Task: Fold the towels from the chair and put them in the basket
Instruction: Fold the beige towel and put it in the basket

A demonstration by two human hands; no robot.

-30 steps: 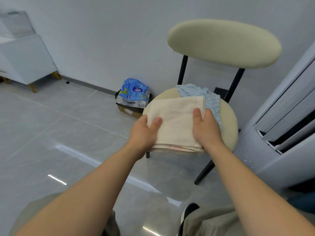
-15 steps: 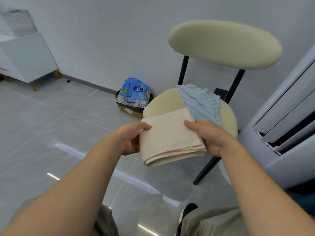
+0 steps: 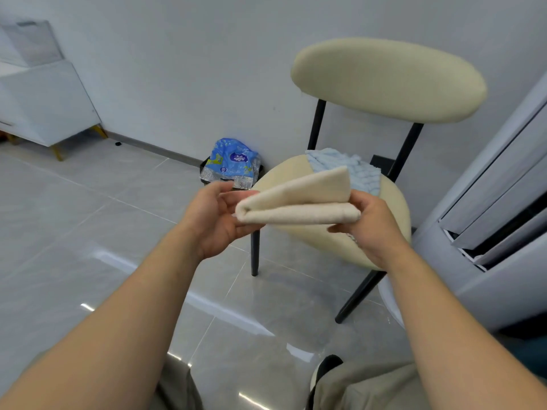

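A folded cream towel [image 3: 299,199] is held in the air in front of the chair seat, its upper half bent over the lower half. My left hand [image 3: 217,220] holds its left folded end, fingers curled under and over it. My right hand [image 3: 370,223] grips its right end. A light blue towel [image 3: 346,170] lies rumpled on the back of the round cream chair seat [image 3: 393,208]. No basket is clearly recognisable; a dark container [image 3: 207,173] stands by the wall.
The chair has black legs and an oval cream backrest [image 3: 387,78]. A blue plastic packet [image 3: 233,161] sits in the dark container left of the chair. A white appliance [image 3: 503,226] stands at the right, a white cabinet [image 3: 41,105] at the far left. Grey tile floor.
The cream towel has been lifted off the seat toward me and bent over once more, now narrower; both hands moved up with it. The blue towel is more exposed.
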